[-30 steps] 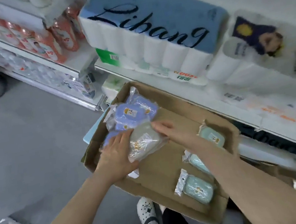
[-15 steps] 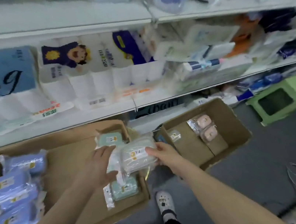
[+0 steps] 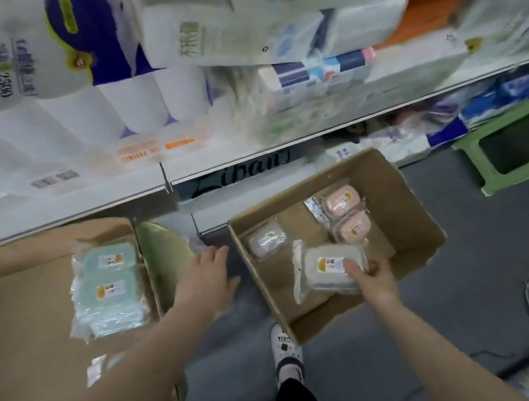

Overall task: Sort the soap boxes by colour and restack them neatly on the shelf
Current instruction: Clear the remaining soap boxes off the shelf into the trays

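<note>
- Your right hand point(image 3: 374, 278) grips a grey soap box point(image 3: 331, 267) by its near end, thumb on top by the label and fingers curled under it.
- That box hangs tilted inside the right carton point(image 3: 398, 203), low over its near half (whether it touches the bottom, I cannot tell).
- Deeper in the same carton a second grey soap box point(image 3: 267, 242) lies by the left wall, just beyond the one you hold.
- Two pink soap boxes point(image 3: 345, 213) lie touching each other towards the back of the carton, close to the far end of the held box.
- Your left hand point(image 3: 206, 279) is released: fingers straight and slightly spread, palm down, holding nothing.
- It hovers over the floor point(image 3: 472, 254) in the gap between the two cartons, its fingertips near the left wall of the right carton.
- The green soap boxes point(image 3: 111, 290) sit stacked in the left carton point(image 3: 26, 324) against its right wall, just to the left of your left hand.
- Both cartons stand on the floor below the shelf point(image 3: 51, 216), which carries toilet-roll packs point(image 3: 66, 93).
- A green stool point(image 3: 520, 142) stands well to the right, apart from both hands.
</note>
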`<state>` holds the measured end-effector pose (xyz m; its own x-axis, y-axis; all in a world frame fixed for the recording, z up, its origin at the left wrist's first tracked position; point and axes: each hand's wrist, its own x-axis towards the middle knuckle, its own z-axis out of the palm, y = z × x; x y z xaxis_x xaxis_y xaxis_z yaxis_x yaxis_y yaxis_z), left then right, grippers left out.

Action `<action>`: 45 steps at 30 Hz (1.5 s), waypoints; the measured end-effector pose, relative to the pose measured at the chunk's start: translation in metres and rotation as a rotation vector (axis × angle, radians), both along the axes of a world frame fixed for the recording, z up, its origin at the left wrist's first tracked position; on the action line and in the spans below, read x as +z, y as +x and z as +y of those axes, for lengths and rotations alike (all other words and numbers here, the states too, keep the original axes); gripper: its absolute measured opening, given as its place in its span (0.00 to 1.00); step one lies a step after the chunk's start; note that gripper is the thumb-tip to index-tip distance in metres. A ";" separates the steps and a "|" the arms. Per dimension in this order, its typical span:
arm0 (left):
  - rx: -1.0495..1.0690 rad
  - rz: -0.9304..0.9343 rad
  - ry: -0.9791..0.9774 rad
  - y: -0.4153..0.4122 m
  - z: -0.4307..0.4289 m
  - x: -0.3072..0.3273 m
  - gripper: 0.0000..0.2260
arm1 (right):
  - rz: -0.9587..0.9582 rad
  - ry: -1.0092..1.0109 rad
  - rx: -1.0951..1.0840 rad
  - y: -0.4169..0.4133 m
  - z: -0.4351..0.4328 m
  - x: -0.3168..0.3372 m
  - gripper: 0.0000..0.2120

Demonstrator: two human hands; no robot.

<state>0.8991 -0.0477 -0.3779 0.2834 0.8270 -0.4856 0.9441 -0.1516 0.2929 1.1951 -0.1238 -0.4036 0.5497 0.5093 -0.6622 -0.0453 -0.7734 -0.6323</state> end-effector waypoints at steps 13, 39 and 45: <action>0.122 0.127 0.045 0.075 0.027 -0.140 0.36 | 0.231 -0.255 0.375 0.010 0.078 -0.195 0.20; -0.118 0.203 0.017 0.051 0.052 -0.007 0.26 | -0.746 0.181 1.425 0.010 0.113 0.019 0.24; -0.199 0.198 0.136 0.002 0.039 0.094 0.21 | -0.996 0.461 1.510 -0.036 0.102 0.116 0.23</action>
<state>0.9015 -0.0086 -0.2840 0.3575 0.8258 -0.4362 0.9285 -0.3646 0.0709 1.1589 -0.0216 -0.2878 -0.4305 0.8961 -0.1082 0.8993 0.4156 -0.1363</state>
